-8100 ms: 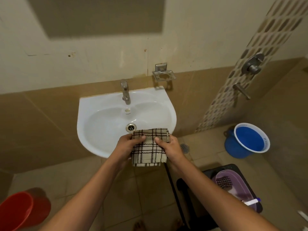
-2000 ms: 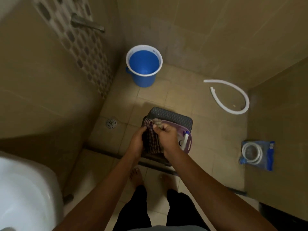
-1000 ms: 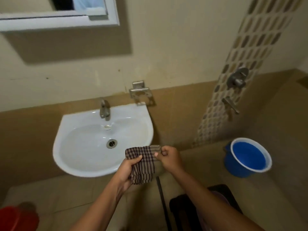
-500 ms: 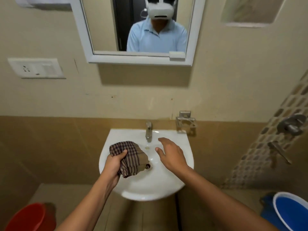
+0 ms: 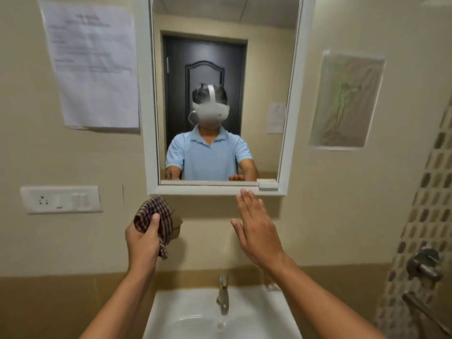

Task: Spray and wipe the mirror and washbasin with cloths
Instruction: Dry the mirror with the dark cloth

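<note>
While the person faces the mirror, the head view shows both arms raised above the basin. Left hand is clenched around a bunched checked cloth, its grip pressed tight on the fabric, which is held up against the wall just below the mirror's lower left corner and not yet on the glass. Balling the cloth this way looks meant to give a firm pad for wiping. Right hand is bare, fingers spread and flat, their tips at or just under the white frame's bottom rail; whether they touch it cannot be told. It appears poised to steady against the frame or wall as the wipe begins. No spray bottle is in sight.

Set in a white frame, the glass reflects a light blue shirt, a white headset and a dark door behind. Beige painted wall surrounds it, with brown tile below. A printed sheet is stuck up left of the mirror, a switch plate under it, and a faint drawing hangs to the right. Directly beneath, a steel tap stands over the white basin, which looks clean and empty. Patterned tile and a shower valve fill the right edge.
</note>
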